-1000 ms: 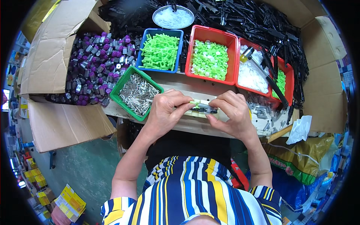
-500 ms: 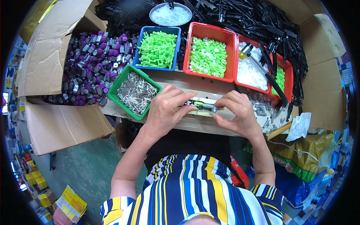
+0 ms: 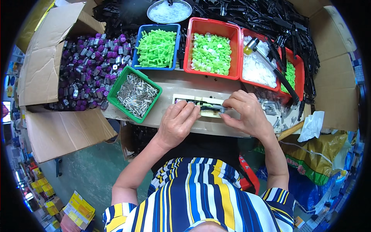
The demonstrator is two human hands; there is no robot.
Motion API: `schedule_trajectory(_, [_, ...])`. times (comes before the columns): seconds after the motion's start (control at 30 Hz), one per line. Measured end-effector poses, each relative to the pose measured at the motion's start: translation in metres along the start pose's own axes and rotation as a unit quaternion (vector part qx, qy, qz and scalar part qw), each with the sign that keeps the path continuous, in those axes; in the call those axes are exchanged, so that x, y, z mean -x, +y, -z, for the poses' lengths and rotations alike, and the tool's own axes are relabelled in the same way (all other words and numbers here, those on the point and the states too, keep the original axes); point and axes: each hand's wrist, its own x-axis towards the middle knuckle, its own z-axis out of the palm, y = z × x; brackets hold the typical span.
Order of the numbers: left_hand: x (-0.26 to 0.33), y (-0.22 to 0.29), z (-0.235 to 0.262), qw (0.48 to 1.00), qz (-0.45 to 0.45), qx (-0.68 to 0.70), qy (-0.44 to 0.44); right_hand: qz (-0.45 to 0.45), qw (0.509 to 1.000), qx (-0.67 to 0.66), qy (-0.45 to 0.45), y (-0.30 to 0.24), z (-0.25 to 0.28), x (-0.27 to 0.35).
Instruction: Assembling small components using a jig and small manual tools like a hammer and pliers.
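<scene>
On the bench in front of me lies a long cream-coloured fixture (image 3: 189,96), with a slim black part (image 3: 208,108) with bright green bits set in it. My left hand (image 3: 177,124) has its fingers together and bent over the near left side of the fixture, pressing on the black part; its fingertips hide some of that part. At the fixture's right end, the thumb and forefinger of my right hand (image 3: 248,116) close around a small grey piece (image 3: 222,110). The other fingers of that hand are curled.
A green tray (image 3: 112,96) of metal pins stands left of the fixture. Behind are a blue bin (image 3: 179,38) and a red bin (image 3: 188,42) of green parts. A screwdriver-like tool (image 3: 266,62) lies across the right bins. A carton (image 3: 42,58) holds purple-and-grey pieces.
My left hand has come nearer and turned from a thumb-and-finger pinch to bent fingers pressing down, uncovering the fixture's left end. My right hand stays at the right end. The view has shifted slightly.
</scene>
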Motion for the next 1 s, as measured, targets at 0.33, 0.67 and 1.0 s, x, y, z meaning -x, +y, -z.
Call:
schedule_trajectory(0.33, [0.002,-0.002,-0.004,1.0,-0.006,0.013,0.001,0.001,0.999,0.007,-0.033,-0.003,0.001,-0.01])
schedule_trajectory(0.67, [0.001,-0.002,-0.004,1.0,-0.007,0.024,0.003,0.007,1.0,0.002,-0.025,-0.004,-0.004,-0.012])
schedule_trajectory(1.0, [0.002,-0.001,-0.005,1.0,-0.008,0.019,0.005,-0.002,1.0,0.007,0.024,-0.006,-0.011,-0.001])
